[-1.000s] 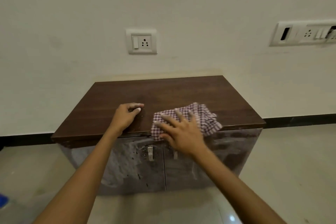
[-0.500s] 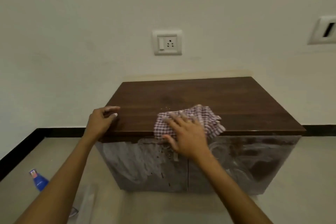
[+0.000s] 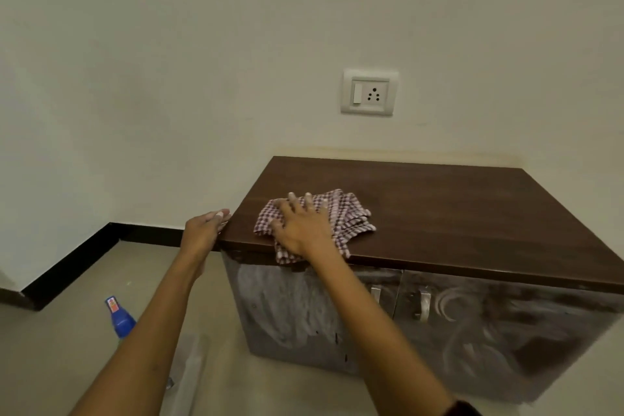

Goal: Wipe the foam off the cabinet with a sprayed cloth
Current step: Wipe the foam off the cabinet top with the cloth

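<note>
A pale cream painted wall [image 3: 202,44] filled the upper half of the view, meeting a beige tiled floor [image 3: 50,348] along a black skirting strip [image 3: 67,263]. Against the wall stood a low cabinet [image 3: 456,213] with a dark brown wood-grain top and two front doors. Whitish foam [image 3: 283,307] was smeared in streaks and swirls across both doors, around two small metal handles [image 3: 423,306].

A red-and-white checked cloth [image 3: 347,213] lay bunched on the top near the front left corner, and one fold hung over the front edge. The right hand [image 3: 304,230] lay on the cloth's left part, palm down with the fingers spread and straight, pressing it against the wood. The rest of the cloth stuck out to the right of that hand. The left hand [image 3: 202,233] was just left of the cloth, apart from it, with its fingers curled round the left edge of the top by the front corner. Its fingertips looked whitish.

A white wall socket with a switch [image 3: 369,92] sat on the wall above the cabinet. A blue plastic spray bottle [image 3: 120,317] lay on the floor well left of the cabinet, partly behind the left forearm. Beside it lay something pale and clear, too blurred to identify.
</note>
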Action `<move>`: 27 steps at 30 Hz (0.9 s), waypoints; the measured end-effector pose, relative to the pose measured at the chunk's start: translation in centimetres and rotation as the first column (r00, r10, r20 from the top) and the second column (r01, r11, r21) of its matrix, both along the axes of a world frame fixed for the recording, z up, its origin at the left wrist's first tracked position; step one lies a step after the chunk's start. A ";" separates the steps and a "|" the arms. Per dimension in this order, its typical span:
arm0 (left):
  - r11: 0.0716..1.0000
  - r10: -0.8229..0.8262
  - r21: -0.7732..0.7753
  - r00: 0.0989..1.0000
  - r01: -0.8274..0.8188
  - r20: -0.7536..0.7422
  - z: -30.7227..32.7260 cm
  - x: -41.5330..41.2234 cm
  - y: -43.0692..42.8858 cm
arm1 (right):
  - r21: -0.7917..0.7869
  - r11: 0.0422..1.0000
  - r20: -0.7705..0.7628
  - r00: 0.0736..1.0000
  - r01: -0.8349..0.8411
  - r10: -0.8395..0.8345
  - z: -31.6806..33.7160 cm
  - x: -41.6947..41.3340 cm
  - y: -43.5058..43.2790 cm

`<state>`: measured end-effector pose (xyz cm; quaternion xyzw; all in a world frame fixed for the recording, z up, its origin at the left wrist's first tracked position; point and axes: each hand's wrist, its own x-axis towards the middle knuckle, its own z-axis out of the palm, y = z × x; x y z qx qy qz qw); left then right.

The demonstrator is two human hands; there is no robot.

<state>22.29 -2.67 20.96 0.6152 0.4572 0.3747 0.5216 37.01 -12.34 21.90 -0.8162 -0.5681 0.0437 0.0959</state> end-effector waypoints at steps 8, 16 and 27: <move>0.995 -0.057 -0.082 0.998 0.059 0.018 0.1 -0.9 -0.3 | 0.436 0.893 0.300 0.918 0.111 -0.261 -4.2 1.3 -9.4; 0.924 -0.082 -0.320 0.926 0.209 0.368 -0.7 -2.6 0.4 | 0.350 0.923 0.445 0.896 -0.160 -0.014 -5.9 -7.8 2.0; 0.952 -0.101 -0.239 0.934 0.191 0.344 -3.9 -2.5 -2.0 | 0.366 0.900 0.452 0.891 -0.236 0.050 -17.2 -0.1 -2.3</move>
